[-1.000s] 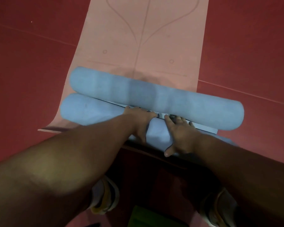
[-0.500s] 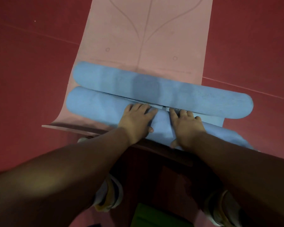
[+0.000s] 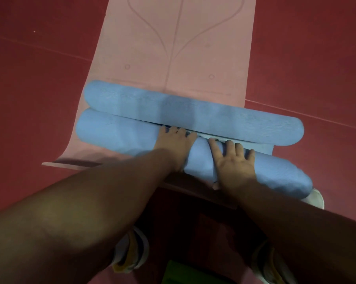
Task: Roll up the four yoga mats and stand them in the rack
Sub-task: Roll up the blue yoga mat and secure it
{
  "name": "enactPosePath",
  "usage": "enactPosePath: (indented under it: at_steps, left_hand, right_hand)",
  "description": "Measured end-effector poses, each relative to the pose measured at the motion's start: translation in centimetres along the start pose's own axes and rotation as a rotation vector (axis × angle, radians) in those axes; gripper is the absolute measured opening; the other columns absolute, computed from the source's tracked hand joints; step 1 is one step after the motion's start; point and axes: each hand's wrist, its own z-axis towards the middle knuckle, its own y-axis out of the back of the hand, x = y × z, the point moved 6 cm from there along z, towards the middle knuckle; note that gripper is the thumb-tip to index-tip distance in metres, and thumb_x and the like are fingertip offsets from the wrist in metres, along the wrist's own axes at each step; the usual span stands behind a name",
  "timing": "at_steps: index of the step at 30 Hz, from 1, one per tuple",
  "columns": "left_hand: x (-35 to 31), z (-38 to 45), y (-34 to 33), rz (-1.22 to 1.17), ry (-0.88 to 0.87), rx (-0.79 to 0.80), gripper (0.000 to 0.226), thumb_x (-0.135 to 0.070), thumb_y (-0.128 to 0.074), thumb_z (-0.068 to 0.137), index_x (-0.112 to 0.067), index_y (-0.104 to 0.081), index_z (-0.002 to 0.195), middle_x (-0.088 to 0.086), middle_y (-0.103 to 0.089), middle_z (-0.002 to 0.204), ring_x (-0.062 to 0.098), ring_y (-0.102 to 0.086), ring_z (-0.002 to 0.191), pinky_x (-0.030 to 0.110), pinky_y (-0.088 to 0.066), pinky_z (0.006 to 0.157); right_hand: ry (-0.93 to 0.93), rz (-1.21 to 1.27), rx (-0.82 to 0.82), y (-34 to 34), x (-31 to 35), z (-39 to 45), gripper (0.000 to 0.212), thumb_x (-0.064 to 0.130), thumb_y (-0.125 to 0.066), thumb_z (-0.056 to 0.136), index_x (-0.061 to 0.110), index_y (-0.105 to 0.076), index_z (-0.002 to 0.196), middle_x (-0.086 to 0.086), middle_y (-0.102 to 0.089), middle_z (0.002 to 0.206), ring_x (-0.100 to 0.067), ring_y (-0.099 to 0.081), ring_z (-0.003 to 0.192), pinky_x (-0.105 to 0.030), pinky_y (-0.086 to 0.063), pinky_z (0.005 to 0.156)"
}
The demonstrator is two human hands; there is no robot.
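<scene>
While both hands [image 3: 176, 143] press flat, ribbed blue mat [image 3: 115, 132] bulges cylindrical.

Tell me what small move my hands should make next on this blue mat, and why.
Probably push the near roll forward with both palms. The left hand and right hand lie flat on it, fingertips at the seam with the far roll, both rolls lying on the flat pink mat.

A dark red floor [image 3: 39, 83] all around; two sneakers [image 3: 132, 255] planted, a green thing [image 3: 185, 273] between them.
</scene>
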Motion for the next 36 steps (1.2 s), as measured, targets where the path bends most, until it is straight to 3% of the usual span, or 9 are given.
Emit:
enactPosePath:
  at_steps: [3, 7, 11, 14, 19, 22, 25, 30, 36]
  left_hand:
    - [0.3, 0.5, 0.7, 0.019, -0.061, 0.099, 0.1, -0.056, -0.086, 0.052, -0.031, -0.039, 0.137, 0.003, -0.055, 0.133, 0.029, -0.051, 0.123, 0.05, -0.034, 0.107]
    - [0.6, 0.3, -0.1, -0.098, -0.11, 0.253, 0.12, -0.068, -0.086, 0.049, -0.037, -0.029, 0.151, 0.002, -0.052, 0.143, 0.027, -0.049, 0.129, 0.047, -0.036, 0.11]
    - [0.1, -1.3, -1.1, -0.078, -0.118, 0.129, 0.127, -0.071, -0.083, 0.047, -0.037, -0.02, 0.153, 0.006, -0.037, 0.151, 0.03, -0.036, 0.138, 0.055, -0.024, 0.115]
    - [-0.3, -2.2, -1.8, 0.015, -0.123, 0.029, 0.122, -0.073, -0.08, 0.045, -0.038, -0.024, 0.148, 0.003, -0.044, 0.145, 0.028, -0.041, 0.133, 0.054, -0.024, 0.114]
    - [0.3, 0.1, 0.8, -0.076, -0.123, 0.202, 0.106, -0.071, -0.085, 0.038, -0.046, -0.042, 0.131, -0.006, -0.06, 0.125, 0.024, -0.055, 0.117, 0.048, -0.039, 0.094]
    - [0.0, 0.4, 1.6, -0.131, -0.132, 0.271, 0.1, -0.065, -0.089, 0.044, -0.043, -0.047, 0.132, -0.012, -0.064, 0.121, 0.019, -0.06, 0.114, 0.039, -0.041, 0.085]
    - [-0.3, -0.8, 0.4, -0.161, -0.127, 0.19, 0.103, -0.065, -0.084, 0.052, -0.043, -0.04, 0.143, -0.008, -0.059, 0.134, 0.021, -0.054, 0.124, 0.042, -0.041, 0.102]
    - [0.4, -2.5, -1.1, -0.016, -0.138, 0.019, 0.141, -0.07, -0.085, 0.044, -0.039, -0.009, 0.158, -0.001, -0.029, 0.157, 0.026, -0.026, 0.146, 0.054, -0.017, 0.12]
    - [-0.2, -0.9, 0.0, -0.037, -0.118, 0.086, 0.12, -0.059, -0.089, 0.045, -0.043, -0.027, 0.147, -0.002, -0.05, 0.143, 0.027, -0.044, 0.134, 0.055, -0.028, 0.112]
  right_hand:
    - [0.046, 0.063, 0.04, 1.0, -0.7, 1.0, 0.122, 0.052, -0.079, 0.069, 0.033, 0.005, 0.155, -0.011, -0.036, 0.142, -0.031, -0.04, 0.127, -0.054, -0.034, 0.107]
    - [0.14, 0.133, 0.241, 1.6, -1.8, 1.7, 0.117, 0.047, -0.082, 0.056, 0.04, -0.012, 0.15, -0.003, -0.046, 0.138, -0.03, -0.047, 0.127, -0.053, -0.04, 0.103]
    - [0.17, 0.215, 0.38, 1.7, -2.0, 1.9, 0.117, 0.044, -0.083, 0.048, 0.04, -0.022, 0.149, 0.004, -0.054, 0.134, -0.026, -0.056, 0.12, -0.044, -0.048, 0.1]
    - [0.177, 0.338, 0.435, 1.6, -2.2, 2.2, 0.12, 0.041, -0.084, 0.049, 0.038, -0.023, 0.152, 0.002, -0.053, 0.139, -0.024, -0.054, 0.124, -0.041, -0.05, 0.102]
    - [0.113, 0.173, 0.306, 1.1, -0.1, 1.2, 0.132, 0.056, -0.086, 0.058, 0.022, -0.006, 0.157, -0.012, -0.031, 0.15, -0.035, -0.033, 0.138, -0.058, -0.035, 0.11]
    - [0.06, 0.051, 0.217, 1.1, 0.9, 0.5, 0.139, 0.061, -0.087, 0.057, 0.024, 0.001, 0.158, -0.014, -0.033, 0.144, -0.034, -0.035, 0.133, -0.055, -0.034, 0.108]
    - [0.077, 0.035, 0.182, 0.8, 1.1, 0.3, 0.126, 0.055, -0.085, 0.065, 0.025, -0.005, 0.157, -0.012, -0.039, 0.142, -0.032, -0.038, 0.13, -0.054, -0.035, 0.107]
    - [0.161, 0.167, 0.249, 2.9, -0.2, 2.0, 0.107, 0.047, -0.086, 0.061, 0.027, -0.029, 0.148, 0.0, -0.053, 0.132, -0.028, -0.051, 0.123, -0.047, -0.041, 0.099]
    - [0.128, 0.177, 0.259, 1.4, 0.0, 1.3, 0.132, 0.058, -0.083, 0.063, 0.028, 0.004, 0.158, -0.012, -0.034, 0.151, -0.035, -0.037, 0.136, -0.056, -0.033, 0.108]
